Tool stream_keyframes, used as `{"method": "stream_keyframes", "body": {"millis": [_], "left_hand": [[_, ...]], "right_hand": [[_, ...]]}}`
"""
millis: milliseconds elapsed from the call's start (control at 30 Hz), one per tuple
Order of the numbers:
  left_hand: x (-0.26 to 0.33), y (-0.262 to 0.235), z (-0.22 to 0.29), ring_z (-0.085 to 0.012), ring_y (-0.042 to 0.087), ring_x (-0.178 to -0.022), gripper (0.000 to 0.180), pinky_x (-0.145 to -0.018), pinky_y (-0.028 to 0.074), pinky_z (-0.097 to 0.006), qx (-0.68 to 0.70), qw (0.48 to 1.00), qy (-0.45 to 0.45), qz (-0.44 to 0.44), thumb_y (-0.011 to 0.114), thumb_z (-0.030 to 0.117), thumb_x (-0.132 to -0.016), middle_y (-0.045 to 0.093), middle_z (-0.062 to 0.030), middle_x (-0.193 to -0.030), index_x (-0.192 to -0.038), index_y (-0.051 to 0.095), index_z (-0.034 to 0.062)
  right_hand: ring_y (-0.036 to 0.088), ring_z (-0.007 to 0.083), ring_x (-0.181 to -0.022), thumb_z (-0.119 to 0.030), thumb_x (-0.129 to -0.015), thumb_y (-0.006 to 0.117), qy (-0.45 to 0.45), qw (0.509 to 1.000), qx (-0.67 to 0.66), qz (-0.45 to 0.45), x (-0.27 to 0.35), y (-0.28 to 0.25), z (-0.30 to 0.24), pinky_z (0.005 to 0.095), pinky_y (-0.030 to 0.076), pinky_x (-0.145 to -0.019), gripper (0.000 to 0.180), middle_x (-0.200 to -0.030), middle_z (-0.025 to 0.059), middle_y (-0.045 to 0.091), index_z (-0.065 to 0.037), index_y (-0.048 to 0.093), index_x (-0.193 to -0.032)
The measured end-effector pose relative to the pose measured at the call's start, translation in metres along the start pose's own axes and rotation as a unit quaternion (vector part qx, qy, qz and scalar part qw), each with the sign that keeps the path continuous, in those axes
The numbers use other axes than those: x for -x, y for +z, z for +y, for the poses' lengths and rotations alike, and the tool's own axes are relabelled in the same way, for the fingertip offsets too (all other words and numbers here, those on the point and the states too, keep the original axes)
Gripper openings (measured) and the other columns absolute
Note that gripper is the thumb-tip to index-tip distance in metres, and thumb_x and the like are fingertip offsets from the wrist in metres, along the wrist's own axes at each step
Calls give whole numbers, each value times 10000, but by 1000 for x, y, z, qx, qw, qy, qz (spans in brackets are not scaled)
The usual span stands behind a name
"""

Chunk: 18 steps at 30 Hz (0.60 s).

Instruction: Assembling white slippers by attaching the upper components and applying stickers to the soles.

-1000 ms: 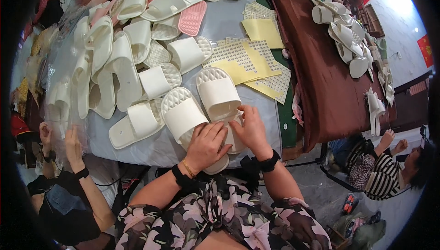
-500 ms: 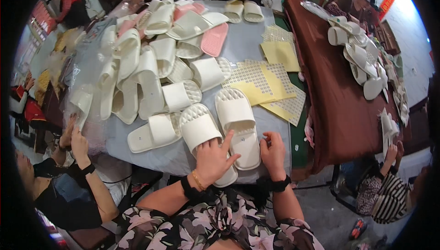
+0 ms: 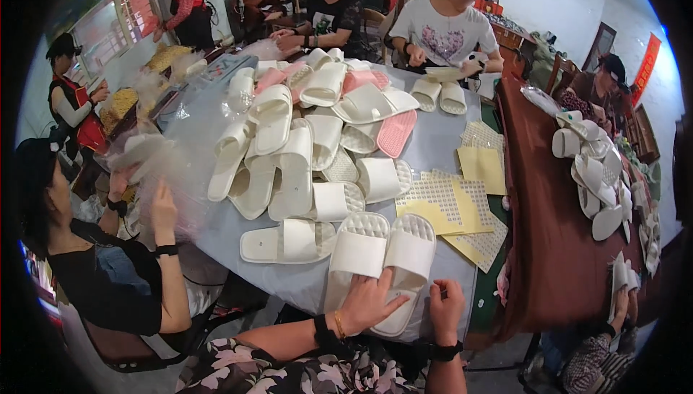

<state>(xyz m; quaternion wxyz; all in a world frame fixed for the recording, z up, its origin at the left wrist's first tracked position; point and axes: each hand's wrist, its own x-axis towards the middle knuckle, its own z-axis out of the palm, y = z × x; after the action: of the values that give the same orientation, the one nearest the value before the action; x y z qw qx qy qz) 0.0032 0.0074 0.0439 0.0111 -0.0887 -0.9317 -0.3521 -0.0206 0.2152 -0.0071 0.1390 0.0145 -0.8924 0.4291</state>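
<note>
At the near edge of the grey desk (image 3: 440,156), a pair of white slippers (image 3: 382,260) lies side by side, heels toward the person. The left hand (image 3: 368,300) rests flat, fingers spread, on the heel ends of both slippers. The right hand (image 3: 446,309), just beside the right slipper at the desk's edge, is loosely curled; whether it grips anything cannot be told. The hands are apart. Yellow sticker sheets (image 3: 451,210) lie toward the right edge; a heap of white and pink slippers (image 3: 303,134) fills the desk's middle and far side.
</note>
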Motion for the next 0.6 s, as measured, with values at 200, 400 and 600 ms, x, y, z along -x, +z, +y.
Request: {"method": "stream_keyframes", "body": {"millis": [200, 400, 600], "left_hand": [[-13, -66, 4, -437, 619, -851, 644, -830, 452, -484, 6, 995, 77, 70, 647, 447, -892, 638, -261, -940, -1221, 534, -95], [-109, -171, -40, -372, 630, -667, 615, -676, 489, -458, -78, 933, 118, 330, 633, 579, -871, 624, -221, -689, -1026, 625, -17], [-185, -269, -103, -363, 682, -977, 640, -865, 524, -434, -100, 967, -15, 232, 676, 521, -837, 696, -253, -1005, -1179, 645, -19]], "right_hand": [[640, 255, -691, -79, -842, 684, 16, 1000, -24, 6, -1, 3, 7, 351, 505, -631, 86, -815, 122, 636, -22, 672, -906], [598, 201, -637, -58, -849, 669, -5, 999, -18, 28, -3, 2, 8, 314, 483, -605, 71, -794, 108, 630, 1, 671, -888], [629, 262, -656, -83, -839, 685, -4, 999, -24, 29, -1, 3, 0, 364, 496, -614, 61, -776, 115, 627, -31, 684, -872]]}}
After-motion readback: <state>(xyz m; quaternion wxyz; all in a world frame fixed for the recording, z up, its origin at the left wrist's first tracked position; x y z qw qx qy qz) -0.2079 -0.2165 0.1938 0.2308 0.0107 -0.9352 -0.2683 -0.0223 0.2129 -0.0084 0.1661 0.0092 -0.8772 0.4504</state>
